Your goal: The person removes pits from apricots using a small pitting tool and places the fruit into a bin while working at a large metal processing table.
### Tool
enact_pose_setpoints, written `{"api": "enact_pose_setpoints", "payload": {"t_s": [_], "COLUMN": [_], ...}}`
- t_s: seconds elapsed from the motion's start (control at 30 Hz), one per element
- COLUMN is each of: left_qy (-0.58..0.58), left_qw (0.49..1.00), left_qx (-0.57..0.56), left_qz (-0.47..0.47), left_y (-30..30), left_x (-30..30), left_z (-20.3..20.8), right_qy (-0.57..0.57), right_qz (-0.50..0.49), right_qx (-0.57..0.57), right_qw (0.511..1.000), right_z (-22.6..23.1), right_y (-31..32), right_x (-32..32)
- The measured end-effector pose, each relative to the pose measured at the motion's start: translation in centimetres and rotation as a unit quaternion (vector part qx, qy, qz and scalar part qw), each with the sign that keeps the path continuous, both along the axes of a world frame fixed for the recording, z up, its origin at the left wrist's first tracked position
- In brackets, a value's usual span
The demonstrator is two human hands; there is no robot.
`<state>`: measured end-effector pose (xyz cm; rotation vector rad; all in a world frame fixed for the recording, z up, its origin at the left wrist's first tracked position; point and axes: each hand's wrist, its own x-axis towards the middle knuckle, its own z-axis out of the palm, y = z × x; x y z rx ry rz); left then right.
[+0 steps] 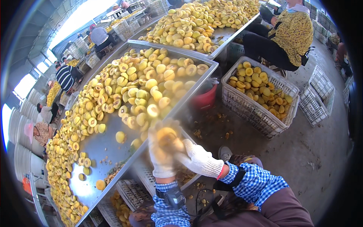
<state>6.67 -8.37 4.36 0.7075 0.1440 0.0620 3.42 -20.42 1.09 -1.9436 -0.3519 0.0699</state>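
Observation:
Above the near edge of a metal table [113, 140], my two hands in white knit gloves come together. My left hand [160, 160] is closed around a yellow peach half [166, 137], blurred by motion, its cut face showing orange. My right hand [198, 159] meets the fruit from the right, its fingers curled toward it; whether a small tool sits in them is hidden by the blur. Many halved yellow peaches [102, 102] are heaped on the table, some with brown pits showing. A few loose halves lie on the bare metal near me.
At right stands a pale plastic crate [261, 113] of pitted halves, with a red bucket [205, 99] beside the table. Empty crates [317, 96] sit farther right. More crates [132, 193] are under the table. A person in a yellow patterned top [291, 38] sits by a second heaped table [223, 41].

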Motion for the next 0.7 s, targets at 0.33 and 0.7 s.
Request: {"api": "enact_pose_setpoints", "payload": {"t_s": [0.33,0.7], "left_qy": [0.01,0.011], "left_qw": [0.998,0.991], "left_qx": [0.069,0.128], "left_qz": [0.006,0.028], "left_y": [0.0,-0.5], "left_x": [0.1,0.0], "left_z": [-0.3,-0.5], "right_qy": [-0.011,0.017], "right_qz": [0.012,0.014], "right_qx": [-0.018,-0.014], "right_qw": [1.0,1.0], "right_z": [0.2,0.4], "right_y": [-0.1,-0.1], "right_x": [-0.5,-0.7]}}
